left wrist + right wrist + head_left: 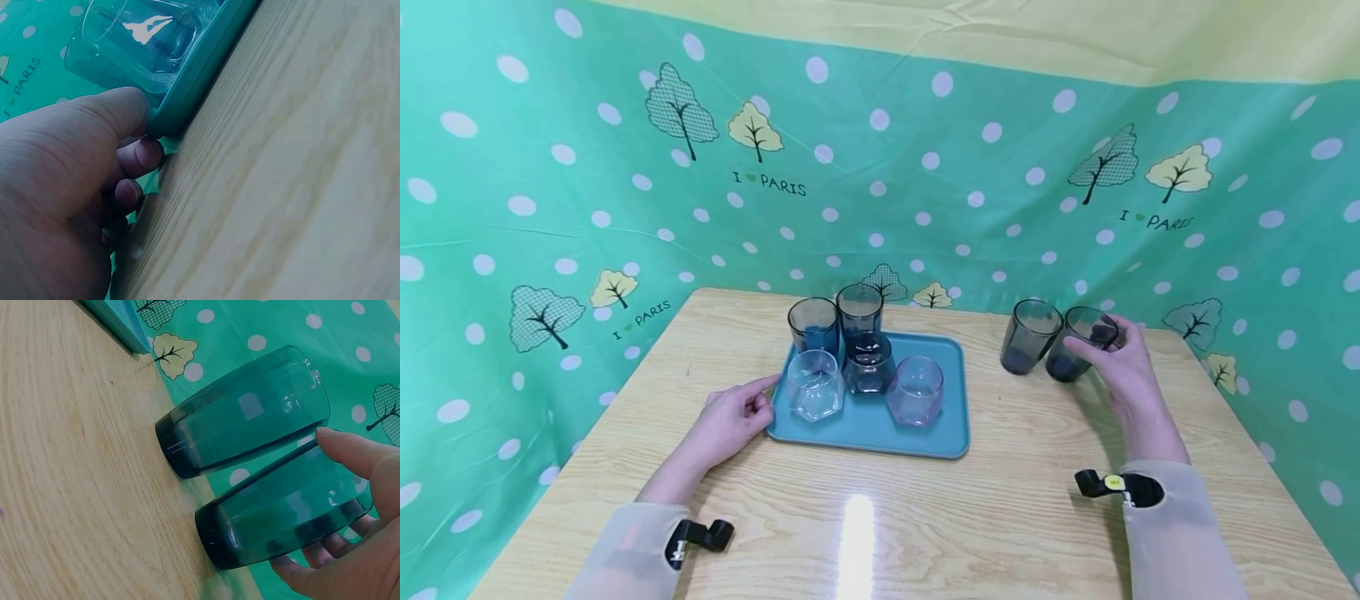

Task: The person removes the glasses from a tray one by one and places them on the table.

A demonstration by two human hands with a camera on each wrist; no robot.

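A blue rectangular tray (868, 440) lies on the wooden table. On it stand a clear glass (815, 392), a pinkish clear glass (917, 396), a short dark glass (868, 371) and two tall dark glasses at the back left. My left hand (730, 421) holds the tray's left edge, its thumb (128, 109) at the rim and the other fingers curled below. Right of the tray, my right hand (1116, 358) grips a tall dark glass (281, 512) between thumb and fingers, near its upper part. Close beside it stands another tall dark glass (244, 412).
A green dotted cloth (880, 183) with printed trees hangs behind the table and at both sides. The wooden tabletop (1000, 500) extends in front of the tray and between it and the two dark glasses on the right.
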